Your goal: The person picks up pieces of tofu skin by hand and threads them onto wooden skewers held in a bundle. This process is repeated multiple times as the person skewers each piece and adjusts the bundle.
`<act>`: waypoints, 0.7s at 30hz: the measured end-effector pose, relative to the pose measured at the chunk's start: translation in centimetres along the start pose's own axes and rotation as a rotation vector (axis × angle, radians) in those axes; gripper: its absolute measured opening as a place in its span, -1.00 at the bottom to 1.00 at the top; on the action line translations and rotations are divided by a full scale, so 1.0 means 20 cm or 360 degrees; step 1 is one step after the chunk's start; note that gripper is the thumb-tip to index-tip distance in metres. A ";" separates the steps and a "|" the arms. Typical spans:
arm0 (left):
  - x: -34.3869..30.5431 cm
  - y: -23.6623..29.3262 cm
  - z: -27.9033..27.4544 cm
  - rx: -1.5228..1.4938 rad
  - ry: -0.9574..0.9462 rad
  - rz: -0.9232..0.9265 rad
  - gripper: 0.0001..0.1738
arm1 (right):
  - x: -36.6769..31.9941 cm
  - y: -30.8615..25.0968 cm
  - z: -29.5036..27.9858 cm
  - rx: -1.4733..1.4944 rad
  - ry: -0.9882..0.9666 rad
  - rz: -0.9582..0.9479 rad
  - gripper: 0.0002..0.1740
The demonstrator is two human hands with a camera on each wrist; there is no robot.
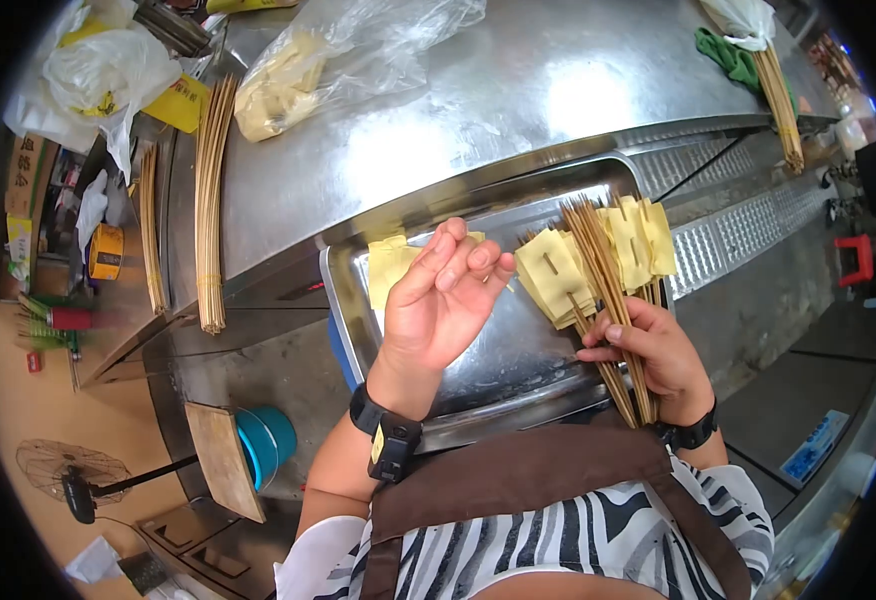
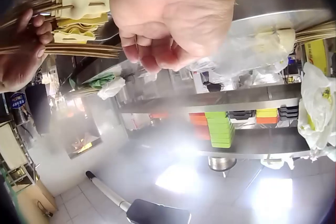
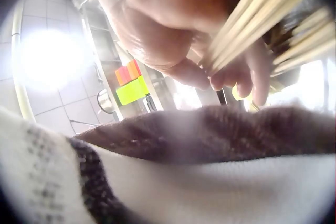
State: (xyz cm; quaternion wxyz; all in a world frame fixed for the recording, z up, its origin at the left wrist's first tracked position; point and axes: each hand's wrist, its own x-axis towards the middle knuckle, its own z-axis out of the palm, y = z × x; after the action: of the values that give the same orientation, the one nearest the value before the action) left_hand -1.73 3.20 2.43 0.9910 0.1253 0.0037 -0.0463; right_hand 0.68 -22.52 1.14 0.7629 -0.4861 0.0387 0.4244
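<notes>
Over the steel tray, my left hand is raised palm up, its fingers loosely bent and nothing in them. My right hand grips a bundle of bamboo skewers at the tray's right side; the right wrist view shows the skewers running past the thumb and fingers. Flat yellow tofu-skin pieces threaded on skewers lie beside the bundle, with more threaded pieces just right of it. Behind my left hand sits a stack of loose yellow sheets, partly hidden by the hand.
A steel table runs behind the tray. On it lie a clear plastic bag with yellow sheets inside and a long skewer bundle. Another bagged skewer bundle is at the far right. A blue bucket stands at lower left.
</notes>
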 end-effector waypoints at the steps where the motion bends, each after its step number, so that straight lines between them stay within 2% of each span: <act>1: 0.00 -0.01 0.01 -0.0056 0.0045 -0.0004 -0.88 | 0.00 0.00 0.00 -0.0037 0.0013 0.0009 -0.82; 4: 0.00 -0.03 -0.01 -0.0198 0.0038 -0.0045 -0.77 | -0.01 -0.02 0.02 -0.0057 0.0059 0.0055 -0.80; 7: 0.01 -0.04 -0.02 -0.0355 -0.0008 -0.0114 -0.78 | -0.01 -0.02 0.01 -0.0099 0.0064 0.0079 -0.80; 14: 0.01 -0.10 -0.05 -0.0336 -0.0095 -0.0292 -0.81 | 0.01 -0.02 0.03 -0.0094 0.0124 0.0060 -0.82; 16: 0.00 -0.17 -0.05 -0.0328 0.0163 -0.0382 -0.81 | 0.02 -0.01 0.01 -0.0092 0.0130 0.0050 -0.80; 17: 0.00 -0.20 -0.06 -0.0345 0.0142 -0.0438 -0.78 | 0.02 0.00 0.01 -0.0069 0.0138 0.0035 -0.76; 20: -0.02 -0.31 -0.06 -0.0430 0.0282 -0.0585 -0.77 | 0.02 0.02 0.02 -0.0102 0.0222 -0.0318 -0.62; 21: -0.03 -0.34 -0.06 -0.0517 0.0303 -0.0618 -0.78 | 0.01 0.03 0.04 -0.0061 0.0268 -0.0322 -0.62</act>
State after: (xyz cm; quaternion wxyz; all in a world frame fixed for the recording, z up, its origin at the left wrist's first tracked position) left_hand -2.89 -2.98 -0.51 0.9659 -0.0346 0.1283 -0.2224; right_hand 0.21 -21.73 1.05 0.7864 -0.5359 0.0453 0.3037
